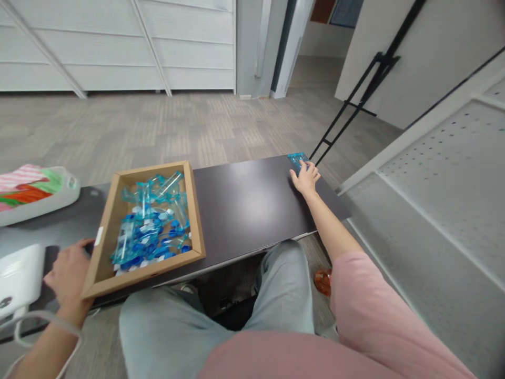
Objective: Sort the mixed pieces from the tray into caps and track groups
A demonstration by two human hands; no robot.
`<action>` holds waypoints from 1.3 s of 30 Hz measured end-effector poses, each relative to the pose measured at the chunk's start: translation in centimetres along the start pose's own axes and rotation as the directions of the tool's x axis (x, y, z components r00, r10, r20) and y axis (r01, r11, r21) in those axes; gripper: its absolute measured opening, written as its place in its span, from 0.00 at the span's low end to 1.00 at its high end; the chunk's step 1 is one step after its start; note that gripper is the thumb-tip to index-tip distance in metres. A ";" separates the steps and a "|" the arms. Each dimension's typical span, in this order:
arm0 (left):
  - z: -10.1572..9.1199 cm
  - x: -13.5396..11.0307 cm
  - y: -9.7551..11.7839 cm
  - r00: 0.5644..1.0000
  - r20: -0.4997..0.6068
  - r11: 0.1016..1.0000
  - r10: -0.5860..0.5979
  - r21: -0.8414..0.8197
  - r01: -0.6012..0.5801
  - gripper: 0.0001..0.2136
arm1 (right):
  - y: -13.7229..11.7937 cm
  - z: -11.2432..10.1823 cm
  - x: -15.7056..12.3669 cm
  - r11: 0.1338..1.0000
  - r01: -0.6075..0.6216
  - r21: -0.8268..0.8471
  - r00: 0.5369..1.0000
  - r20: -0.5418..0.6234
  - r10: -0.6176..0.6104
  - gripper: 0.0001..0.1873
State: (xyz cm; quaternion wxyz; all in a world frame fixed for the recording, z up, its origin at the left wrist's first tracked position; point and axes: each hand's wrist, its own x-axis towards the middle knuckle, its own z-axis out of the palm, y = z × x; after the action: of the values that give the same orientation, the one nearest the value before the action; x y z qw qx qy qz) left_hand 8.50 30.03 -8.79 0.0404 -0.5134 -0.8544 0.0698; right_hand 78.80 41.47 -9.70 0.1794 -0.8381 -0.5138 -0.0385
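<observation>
Resting right hand [305, 179] on blue piece [296, 159], right of frame centre, far desk [244, 205] corner; grip open, fingers flat. Better pinch edges. Left hand [69, 273] beside cardboard tray [195, 210], grip not visible, cannot tell.

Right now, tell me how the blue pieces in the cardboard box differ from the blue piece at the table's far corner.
The boxed pieces lie heaped, many together; the corner piece lies by itself. The boxed pieces sit inside the cardboard box; the corner piece sits on the bare table. The right hand touches the corner piece; no hand touches the boxed pieces. Both are clear blue.
</observation>
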 end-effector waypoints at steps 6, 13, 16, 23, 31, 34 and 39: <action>-2.8 -1.6 1.7 1.000 0.026 0.913 0.012 -0.408 0.000 0.26 | -9.0 -0.5 -3.3 0.875 0.429 0.227 0.885 0.088 -0.457 0.24; -1.2 -1.4 1.1 0.999 -0.040 0.875 0.009 -0.484 -0.028 0.20 | -26.2 -3.9 -14.0 0.492 0.745 0.450 0.457 0.193 -0.868 0.20; -0.8 -1.4 1.1 0.996 -0.082 0.846 0.022 -0.529 -0.062 0.19 | -31.2 -4.3 -18.0 0.468 0.832 0.297 0.384 0.299 -0.874 0.22; 0.1 -1.1 1.2 0.992 -0.120 0.844 0.035 -0.529 -0.094 0.19 | -34.4 -3.6 -21.1 0.563 0.823 0.068 0.471 0.470 -0.746 0.25; 0.2 -1.2 1.4 0.992 -0.119 0.849 0.042 -0.520 -0.099 0.19 | -32.9 -3.3 -17.9 0.758 0.296 0.582 0.618 0.488 -0.616 0.23; -0.2 -1.4 1.5 0.993 -0.114 0.855 0.037 -0.510 -0.091 0.19 | -31.5 -3.0 -17.0 0.643 -0.038 0.765 0.654 0.505 -0.563 0.25; -0.7 -1.6 1.5 0.995 -0.093 0.866 0.036 -0.495 -0.077 0.21 | -28.4 -3.2 -17.2 0.436 -0.304 0.847 0.640 0.521 -0.566 0.23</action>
State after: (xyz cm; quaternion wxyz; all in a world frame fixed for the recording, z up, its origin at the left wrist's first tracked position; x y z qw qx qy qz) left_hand 10.67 29.40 -8.36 -0.0606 -0.5336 -0.8257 -0.1723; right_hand 46.30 37.36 -3.55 0.3548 -0.4956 -0.5482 0.5727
